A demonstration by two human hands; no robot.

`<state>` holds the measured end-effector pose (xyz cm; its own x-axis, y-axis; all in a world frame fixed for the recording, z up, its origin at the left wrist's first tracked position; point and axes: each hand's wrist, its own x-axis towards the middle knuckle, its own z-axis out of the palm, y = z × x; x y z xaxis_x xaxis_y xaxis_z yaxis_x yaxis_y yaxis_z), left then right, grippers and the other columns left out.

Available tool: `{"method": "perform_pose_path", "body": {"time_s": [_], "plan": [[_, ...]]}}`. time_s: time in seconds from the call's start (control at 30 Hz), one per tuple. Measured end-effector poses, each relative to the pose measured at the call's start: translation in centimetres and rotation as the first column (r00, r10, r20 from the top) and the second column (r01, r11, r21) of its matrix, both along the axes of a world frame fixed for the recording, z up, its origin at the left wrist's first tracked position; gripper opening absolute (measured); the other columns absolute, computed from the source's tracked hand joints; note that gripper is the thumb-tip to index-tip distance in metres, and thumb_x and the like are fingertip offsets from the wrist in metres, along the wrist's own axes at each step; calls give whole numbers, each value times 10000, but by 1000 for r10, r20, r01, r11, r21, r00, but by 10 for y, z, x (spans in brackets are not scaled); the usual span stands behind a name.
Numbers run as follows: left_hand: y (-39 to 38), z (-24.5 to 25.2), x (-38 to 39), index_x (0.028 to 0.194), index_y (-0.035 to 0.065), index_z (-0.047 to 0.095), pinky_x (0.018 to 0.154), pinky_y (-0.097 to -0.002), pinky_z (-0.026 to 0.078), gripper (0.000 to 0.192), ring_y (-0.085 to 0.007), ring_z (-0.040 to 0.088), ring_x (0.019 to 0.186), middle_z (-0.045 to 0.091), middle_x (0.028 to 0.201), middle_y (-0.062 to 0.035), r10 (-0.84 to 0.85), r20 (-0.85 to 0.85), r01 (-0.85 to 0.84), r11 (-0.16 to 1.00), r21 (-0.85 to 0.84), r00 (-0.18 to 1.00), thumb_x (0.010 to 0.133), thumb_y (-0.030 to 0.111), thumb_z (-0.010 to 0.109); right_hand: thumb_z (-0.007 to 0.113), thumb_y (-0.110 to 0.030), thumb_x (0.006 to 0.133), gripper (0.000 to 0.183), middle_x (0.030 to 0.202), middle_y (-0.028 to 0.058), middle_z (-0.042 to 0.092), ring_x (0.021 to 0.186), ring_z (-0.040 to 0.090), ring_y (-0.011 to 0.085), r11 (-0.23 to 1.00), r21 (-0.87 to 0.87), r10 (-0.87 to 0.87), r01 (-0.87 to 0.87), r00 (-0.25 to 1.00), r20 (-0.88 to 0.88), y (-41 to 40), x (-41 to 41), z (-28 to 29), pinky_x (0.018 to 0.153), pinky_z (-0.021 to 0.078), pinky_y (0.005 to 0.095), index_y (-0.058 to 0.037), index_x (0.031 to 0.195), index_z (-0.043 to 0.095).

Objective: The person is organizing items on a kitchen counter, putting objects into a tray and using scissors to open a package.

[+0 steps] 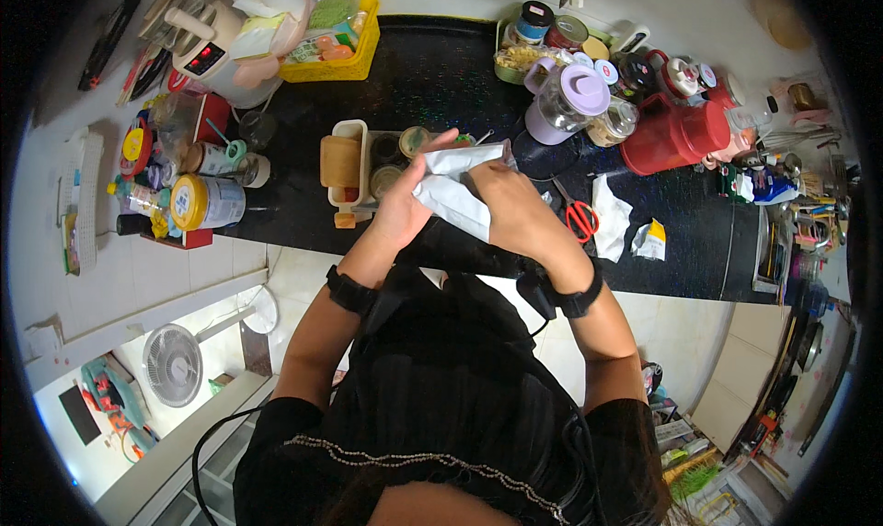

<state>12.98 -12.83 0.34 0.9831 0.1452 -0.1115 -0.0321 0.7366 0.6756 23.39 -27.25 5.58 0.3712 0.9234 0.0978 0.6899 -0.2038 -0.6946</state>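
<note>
White paper towel (pixel 457 205) is stretched between my two hands, above the front part of the black counter. My right hand (pixel 517 209) grips it from the right, with the fingers bent over its upper part. On the left side, my left hand (pixel 405 207) holds the towel's edge, with fingers extended behind it. A clear edge of something shows past the towel's upper right corner; what it belongs to is hidden. Behind my hands stand small round jars (pixel 414 140) in a tray. A cream container (pixel 352 131) with a tan block-like piece (pixel 340 162) is left of them.
Red-handled scissors (pixel 581 221) lie right of my hands, beside a crumpled paper towel (pixel 612 217) and a torn packet (pixel 649 240). Farther back stand a lilac-lidded pitcher (pixel 567 102) and a red jug (pixel 676 134). A yellow basket (pixel 331 71) and a yellow-lidded tub (pixel 207 202) are left.
</note>
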Motion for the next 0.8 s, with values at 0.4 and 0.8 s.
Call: {"method": "perform_pose_path", "body": {"time_s": [0.4, 0.8], "plan": [[-13, -8, 11, 1319, 8, 438, 937, -276, 416, 581, -143, 517, 1095, 558, 1179, -75, -4, -355, 225, 780, 584, 935, 855, 238, 702, 697, -154, 805, 423, 1152, 95, 629, 1038, 587, 160, 933, 242, 9, 266, 657, -754, -25, 3, -92, 912, 460, 314, -7, 1183, 574], [-112, 2, 129, 1172, 136, 604, 885, -393, 483, 526, -296, 547, 1079, 571, 1150, -93, -313, 25, -98, -220, 970, 950, 687, 223, 788, 805, -135, 734, 416, 967, 48, 667, 867, 624, 136, 458, -106, -386, 883, 91, -918, -166, 51, -174, 783, 499, 262, -42, 1074, 585]]}}
